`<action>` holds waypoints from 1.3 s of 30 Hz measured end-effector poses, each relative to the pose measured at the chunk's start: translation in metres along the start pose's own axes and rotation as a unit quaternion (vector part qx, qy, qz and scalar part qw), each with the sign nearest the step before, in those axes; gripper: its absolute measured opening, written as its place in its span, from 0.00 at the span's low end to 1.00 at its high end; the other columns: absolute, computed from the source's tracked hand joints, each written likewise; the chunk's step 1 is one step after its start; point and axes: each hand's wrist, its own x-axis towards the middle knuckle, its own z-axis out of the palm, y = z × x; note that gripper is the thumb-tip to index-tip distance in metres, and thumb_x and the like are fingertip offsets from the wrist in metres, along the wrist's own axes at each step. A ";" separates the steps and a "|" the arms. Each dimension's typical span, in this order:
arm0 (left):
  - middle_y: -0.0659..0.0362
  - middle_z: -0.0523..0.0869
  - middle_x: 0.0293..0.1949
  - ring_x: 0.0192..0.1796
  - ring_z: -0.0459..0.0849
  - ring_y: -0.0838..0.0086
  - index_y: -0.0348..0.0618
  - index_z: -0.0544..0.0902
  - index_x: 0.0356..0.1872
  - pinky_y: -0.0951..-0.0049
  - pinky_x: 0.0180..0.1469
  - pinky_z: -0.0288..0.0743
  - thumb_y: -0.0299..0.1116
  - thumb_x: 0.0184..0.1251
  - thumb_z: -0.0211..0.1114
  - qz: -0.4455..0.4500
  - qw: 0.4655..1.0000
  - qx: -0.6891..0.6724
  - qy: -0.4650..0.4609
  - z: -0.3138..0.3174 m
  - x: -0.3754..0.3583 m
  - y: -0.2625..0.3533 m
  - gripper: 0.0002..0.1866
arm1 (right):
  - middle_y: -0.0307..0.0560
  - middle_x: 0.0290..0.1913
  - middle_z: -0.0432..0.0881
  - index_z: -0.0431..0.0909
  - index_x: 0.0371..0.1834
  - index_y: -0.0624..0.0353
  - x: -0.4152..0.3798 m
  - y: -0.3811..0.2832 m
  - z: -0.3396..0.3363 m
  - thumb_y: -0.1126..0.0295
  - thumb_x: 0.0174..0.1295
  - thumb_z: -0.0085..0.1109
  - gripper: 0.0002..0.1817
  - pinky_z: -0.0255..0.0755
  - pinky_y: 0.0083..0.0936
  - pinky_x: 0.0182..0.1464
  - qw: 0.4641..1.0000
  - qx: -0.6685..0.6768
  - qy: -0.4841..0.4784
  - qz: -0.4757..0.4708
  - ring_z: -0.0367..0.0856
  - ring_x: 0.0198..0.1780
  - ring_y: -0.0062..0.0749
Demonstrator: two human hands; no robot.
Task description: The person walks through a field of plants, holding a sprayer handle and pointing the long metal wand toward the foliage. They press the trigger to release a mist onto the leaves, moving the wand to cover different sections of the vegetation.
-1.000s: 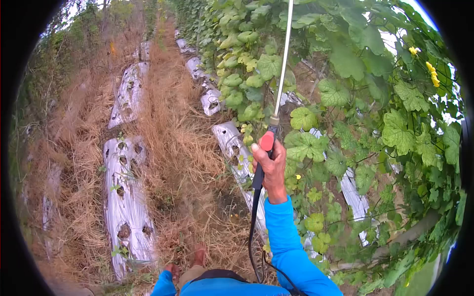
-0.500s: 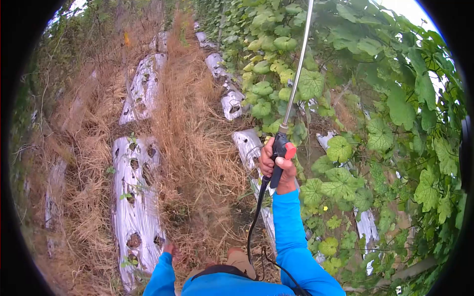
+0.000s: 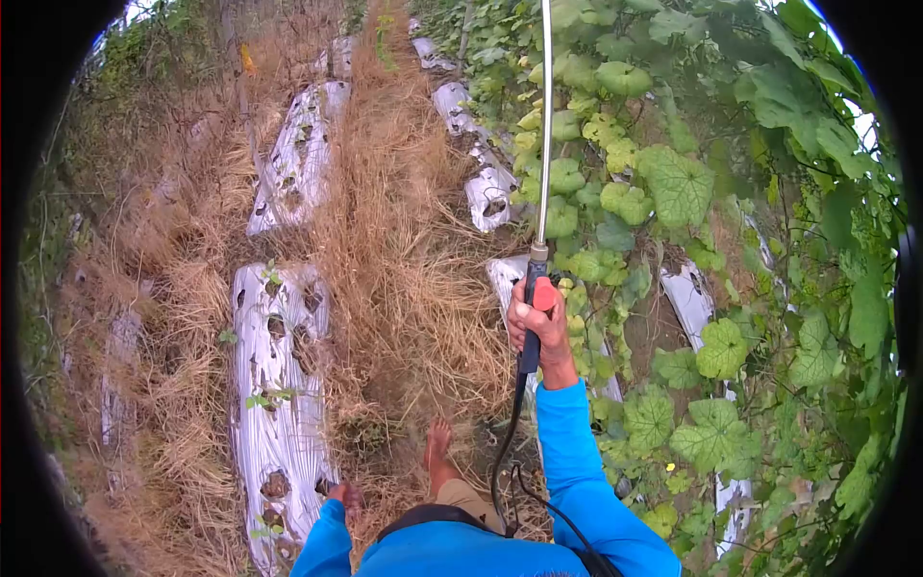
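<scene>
My right hand (image 3: 541, 324) is wrapped round the black handle of a spray wand (image 3: 547, 144), with the thumb lying over the grip near its red part. The long metal tube points away up the view, in front of the climbing vine leaves (image 3: 678, 183). From the bottom of the handle a black hose (image 3: 515, 418) runs down toward my waist. Low beside my body, my left hand (image 3: 346, 496) hangs near a strip of silver plastic mulch (image 3: 279, 385); it is small and blurred, so its fingers cannot be made out.
Dry straw (image 3: 413, 288) covers the path between the mulched rows. My bare foot (image 3: 439, 444) is on it. More silver mulch with holes (image 3: 303, 144) lies ahead on the left. A dense green vine wall stands along the right side.
The wand has swung left and now points nearly straight ahead, my right hand turning with it. A bare foot has come forward into view. The scene has shifted slightly right.
</scene>
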 end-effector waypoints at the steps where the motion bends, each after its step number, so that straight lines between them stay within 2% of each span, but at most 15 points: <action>1: 0.55 0.86 0.28 0.28 0.84 0.64 0.42 0.83 0.38 0.62 0.24 0.71 0.57 0.68 0.47 0.010 1.000 -0.002 0.004 -0.001 0.024 0.021 0.27 | 0.34 0.19 0.69 0.68 0.32 0.57 0.027 0.003 -0.010 0.66 0.54 0.65 0.14 0.60 0.15 0.18 1.000 -0.018 -0.018 -0.018 0.66 0.17 0.15; 3: 0.54 0.86 0.29 0.29 0.84 0.63 0.42 0.83 0.40 0.61 0.25 0.70 0.58 0.67 0.47 -0.062 0.997 0.005 0.035 -0.004 0.045 0.047 0.28 | 0.34 0.20 0.69 0.69 0.30 0.58 0.071 0.000 -0.026 0.64 0.52 0.67 0.15 0.61 0.17 0.22 0.998 -0.053 -0.007 -0.014 0.66 0.19 0.16; 5: 0.55 0.86 0.29 0.27 0.82 0.64 0.44 0.83 0.40 0.62 0.25 0.70 0.58 0.67 0.49 -0.066 0.995 0.040 0.071 0.009 0.028 0.098 0.27 | 0.33 0.22 0.70 0.70 0.28 0.58 0.106 0.004 -0.039 0.63 0.49 0.70 0.17 0.61 0.19 0.25 0.969 -0.225 0.020 -0.096 0.65 0.23 0.16; 7: 0.53 0.83 0.27 0.25 0.81 0.65 0.39 0.80 0.36 0.63 0.24 0.75 0.57 0.68 0.52 0.028 0.997 0.053 0.046 0.030 0.031 0.154 0.27 | 0.33 0.23 0.70 0.71 0.27 0.58 0.141 -0.002 -0.057 0.61 0.47 0.72 0.18 0.61 0.20 0.28 0.941 -0.298 0.018 -0.156 0.65 0.25 0.17; 10: 0.54 0.83 0.28 0.23 0.80 0.69 0.38 0.79 0.35 0.69 0.22 0.72 0.53 0.68 0.53 0.102 0.995 0.007 0.016 0.074 0.035 0.244 0.24 | 0.33 0.25 0.70 0.74 0.29 0.60 0.173 0.012 -0.083 0.59 0.44 0.75 0.20 0.63 0.19 0.30 0.955 -0.283 -0.039 -0.077 0.66 0.28 0.17; 14: 0.57 0.83 0.28 0.24 0.79 0.72 0.41 0.79 0.37 0.70 0.24 0.72 0.52 0.68 0.52 0.201 0.979 0.008 -0.017 0.114 0.039 0.325 0.22 | 0.34 0.26 0.72 0.75 0.31 0.61 0.209 0.013 -0.095 0.60 0.44 0.74 0.20 0.63 0.19 0.31 0.957 -0.279 -0.046 -0.065 0.66 0.28 0.17; 22: 0.56 0.84 0.29 0.26 0.80 0.66 0.46 0.80 0.36 0.64 0.27 0.74 0.56 0.63 0.51 -0.003 0.998 0.054 0.015 0.124 0.090 0.374 0.23 | 0.34 0.25 0.71 0.74 0.31 0.61 0.306 0.009 -0.126 0.58 0.42 0.75 0.22 0.65 0.23 0.33 0.941 -0.320 -0.050 -0.103 0.66 0.28 0.20; 25: 0.55 0.84 0.30 0.27 0.81 0.65 0.45 0.80 0.37 0.63 0.27 0.74 0.57 0.65 0.50 -0.011 0.999 -0.002 0.036 0.133 0.107 0.380 0.24 | 0.39 0.30 0.73 0.76 0.37 0.63 0.346 0.042 -0.154 0.56 0.41 0.76 0.26 0.66 0.25 0.39 0.949 -0.298 -0.040 -0.091 0.69 0.33 0.24; 27: 0.54 0.84 0.31 0.27 0.81 0.65 0.43 0.79 0.40 0.62 0.26 0.74 0.56 0.67 0.50 -0.022 0.999 -0.022 0.027 0.142 0.109 0.396 0.25 | 0.44 0.38 0.73 0.76 0.44 0.64 0.377 0.030 -0.166 0.52 0.40 0.76 0.33 0.67 0.27 0.44 0.948 -0.309 -0.077 -0.005 0.71 0.39 0.29; 29: 0.52 0.85 0.32 0.25 0.81 0.64 0.42 0.79 0.44 0.64 0.22 0.73 0.56 0.68 0.49 0.008 0.999 0.013 0.031 0.142 0.132 0.416 0.26 | 0.49 0.42 0.73 0.76 0.47 0.64 0.407 0.061 -0.190 0.50 0.40 0.76 0.36 0.66 0.30 0.47 0.951 -0.308 0.007 -0.034 0.71 0.45 0.33; 32: 0.52 0.85 0.33 0.24 0.81 0.65 0.42 0.79 0.46 0.65 0.19 0.70 0.56 0.68 0.49 0.067 0.995 -0.059 -0.035 0.148 0.200 0.453 0.26 | 0.46 0.36 0.73 0.76 0.44 0.63 0.473 0.068 -0.197 0.52 0.41 0.74 0.32 0.66 0.33 0.47 0.940 -0.336 0.032 -0.057 0.70 0.41 0.36; 34: 0.58 0.87 0.37 0.36 0.85 0.64 0.47 0.81 0.46 0.61 0.31 0.77 0.59 0.67 0.50 0.008 0.997 0.013 -0.073 0.144 0.217 0.498 0.26 | 0.45 0.35 0.73 0.75 0.35 0.62 0.515 0.062 -0.179 0.55 0.41 0.72 0.25 0.66 0.32 0.45 0.961 -0.272 0.032 -0.027 0.70 0.39 0.34; 35: 0.58 0.87 0.37 0.36 0.85 0.64 0.47 0.81 0.46 0.61 0.31 0.77 0.59 0.67 0.50 0.010 0.996 0.029 -0.081 0.150 0.225 0.534 0.26 | 0.45 0.34 0.73 0.75 0.32 0.62 0.534 0.054 -0.170 0.55 0.42 0.72 0.24 0.65 0.32 0.45 0.962 -0.271 0.035 -0.023 0.70 0.38 0.34; 37: 0.55 0.85 0.32 0.23 0.80 0.67 0.41 0.80 0.43 0.67 0.17 0.68 0.55 0.69 0.49 0.006 1.000 0.006 0.009 0.179 0.217 0.586 0.25 | 0.40 0.27 0.72 0.74 0.31 0.61 0.579 0.046 -0.156 0.57 0.43 0.72 0.22 0.67 0.28 0.38 0.959 -0.278 0.007 -0.045 0.70 0.31 0.28; 39: 0.56 0.83 0.30 0.22 0.78 0.69 0.41 0.80 0.42 0.67 0.17 0.67 0.54 0.70 0.50 0.041 0.999 0.025 -0.012 0.191 0.215 0.642 0.24 | 0.36 0.24 0.71 0.74 0.30 0.60 0.623 0.054 -0.158 0.58 0.44 0.73 0.21 0.67 0.24 0.32 0.929 -0.340 0.068 -0.127 0.69 0.26 0.23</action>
